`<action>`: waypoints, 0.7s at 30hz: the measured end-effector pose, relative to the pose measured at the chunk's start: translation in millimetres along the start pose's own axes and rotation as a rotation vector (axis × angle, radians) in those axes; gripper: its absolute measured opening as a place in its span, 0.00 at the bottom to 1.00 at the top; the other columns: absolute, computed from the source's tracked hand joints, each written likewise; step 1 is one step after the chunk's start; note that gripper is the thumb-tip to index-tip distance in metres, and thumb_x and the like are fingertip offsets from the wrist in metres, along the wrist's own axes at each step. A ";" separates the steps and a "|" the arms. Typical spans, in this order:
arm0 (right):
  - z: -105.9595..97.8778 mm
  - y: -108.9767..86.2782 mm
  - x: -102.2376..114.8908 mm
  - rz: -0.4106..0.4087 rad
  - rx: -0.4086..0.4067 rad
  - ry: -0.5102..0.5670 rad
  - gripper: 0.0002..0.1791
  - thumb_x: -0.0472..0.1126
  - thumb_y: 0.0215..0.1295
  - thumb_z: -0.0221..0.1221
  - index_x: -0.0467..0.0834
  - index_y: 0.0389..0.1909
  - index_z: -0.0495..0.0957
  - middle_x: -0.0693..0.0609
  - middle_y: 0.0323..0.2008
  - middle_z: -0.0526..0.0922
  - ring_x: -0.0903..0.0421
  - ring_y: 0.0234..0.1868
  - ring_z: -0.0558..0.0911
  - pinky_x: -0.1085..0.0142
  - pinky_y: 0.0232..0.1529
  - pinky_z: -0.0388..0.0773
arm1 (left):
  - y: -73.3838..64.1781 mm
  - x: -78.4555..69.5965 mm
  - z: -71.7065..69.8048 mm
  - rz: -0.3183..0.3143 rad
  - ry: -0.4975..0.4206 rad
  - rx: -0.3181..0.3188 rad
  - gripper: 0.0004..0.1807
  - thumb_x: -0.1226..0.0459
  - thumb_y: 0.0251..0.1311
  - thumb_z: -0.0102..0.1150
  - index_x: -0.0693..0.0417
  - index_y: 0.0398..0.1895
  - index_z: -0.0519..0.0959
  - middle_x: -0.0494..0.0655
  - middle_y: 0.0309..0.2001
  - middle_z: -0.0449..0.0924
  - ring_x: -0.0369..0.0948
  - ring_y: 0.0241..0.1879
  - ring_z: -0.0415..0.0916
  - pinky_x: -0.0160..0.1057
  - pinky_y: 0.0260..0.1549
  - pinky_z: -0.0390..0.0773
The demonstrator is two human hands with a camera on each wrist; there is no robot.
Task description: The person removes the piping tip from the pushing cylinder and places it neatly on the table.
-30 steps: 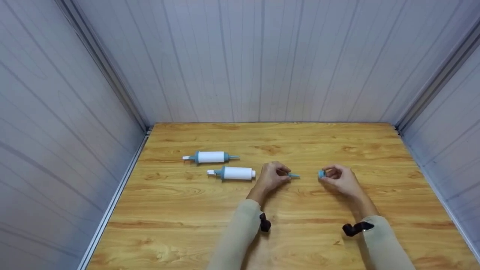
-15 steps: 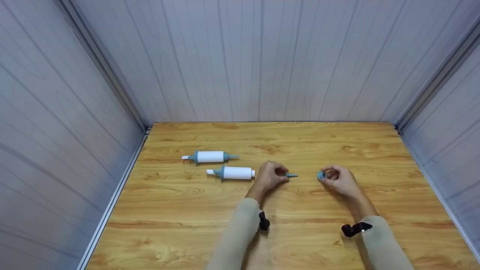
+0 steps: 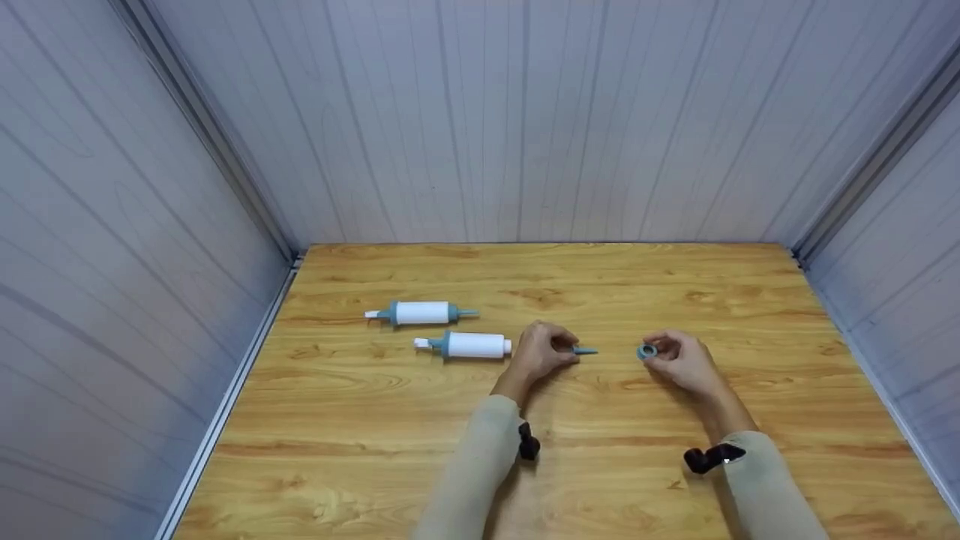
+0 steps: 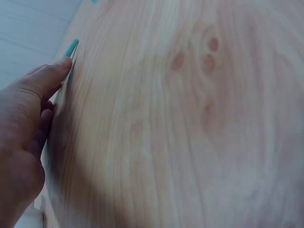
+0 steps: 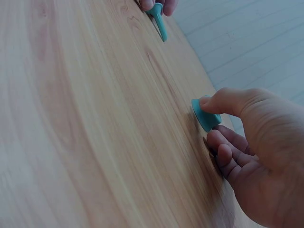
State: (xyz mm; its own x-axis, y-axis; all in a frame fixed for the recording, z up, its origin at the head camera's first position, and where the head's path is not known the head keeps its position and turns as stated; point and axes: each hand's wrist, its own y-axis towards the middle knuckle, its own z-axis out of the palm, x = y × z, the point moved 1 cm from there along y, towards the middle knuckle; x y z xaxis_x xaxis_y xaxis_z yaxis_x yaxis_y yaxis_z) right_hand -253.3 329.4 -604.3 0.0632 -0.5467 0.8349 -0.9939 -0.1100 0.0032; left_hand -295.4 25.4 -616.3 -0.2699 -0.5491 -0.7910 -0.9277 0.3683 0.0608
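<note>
My left hand (image 3: 540, 352) pinches a small tapered teal nozzle (image 3: 586, 351), its thin tip pointing right. In the right wrist view the flared base of the nozzle (image 5: 158, 16) shows between the left fingertips. To the right, across a short gap, my right hand (image 3: 686, 365) holds a teal ring-shaped cap (image 3: 642, 356) between thumb and fingers. The cap's round hole faces up toward the head view, and its rim is close to the tabletop. Left of my left hand lies a white syringe-like tube (image 3: 476, 346) with a teal collar and a bare white stub at its right end.
A second white tube (image 3: 422, 313) lies behind the first, with a teal tapered nozzle on its right end. Both have white pieces at their left ends. The wood-grain tabletop (image 3: 360, 435) is bounded by pale panel walls (image 3: 480, 135) at the back and sides.
The cap in my right fingers has turned, so its hole now faces more upward. My left hand with the nozzle has shifted slightly left. The two tubes stay where they were.
</note>
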 end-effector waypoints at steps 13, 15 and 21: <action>1.0 -0.1 -0.3 0.019 0.014 -0.014 0.22 0.36 0.72 0.74 0.32 0.63 0.85 0.35 0.50 0.88 0.65 0.37 0.81 0.73 0.40 0.79 | 0.1 1.0 -1.3 -0.009 0.006 0.011 0.13 0.59 0.67 0.82 0.49 0.52 0.95 0.45 0.52 0.94 0.37 0.50 0.85 0.36 0.53 0.85; 1.2 -0.4 -0.4 0.015 0.016 -0.006 0.22 0.36 0.73 0.74 0.32 0.63 0.84 0.34 0.50 0.87 0.65 0.37 0.81 0.73 0.40 0.80 | 1.1 0.2 -1.6 0.002 -0.007 0.010 0.13 0.60 0.67 0.82 0.51 0.52 0.95 0.46 0.51 0.95 0.37 0.48 0.88 0.35 0.52 0.87; 1.0 0.1 -0.3 0.002 0.018 0.003 0.22 0.36 0.74 0.73 0.32 0.64 0.84 0.32 0.51 0.87 0.65 0.38 0.80 0.73 0.41 0.79 | 1.9 -9.6 -7.4 -0.002 -0.058 0.013 0.14 0.60 0.69 0.80 0.53 0.54 0.94 0.49 0.57 0.93 0.44 0.54 0.93 0.40 0.56 0.91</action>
State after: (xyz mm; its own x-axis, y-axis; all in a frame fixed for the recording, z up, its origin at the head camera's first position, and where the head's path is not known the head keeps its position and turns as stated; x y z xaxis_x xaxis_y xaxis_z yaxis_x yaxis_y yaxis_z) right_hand -253.3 328.7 -605.2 0.0607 -0.5445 0.8366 -0.9923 -0.1239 -0.0086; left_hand -296.6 25.8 -604.0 -0.2523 -0.5051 -0.8253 -0.9247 0.3771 0.0519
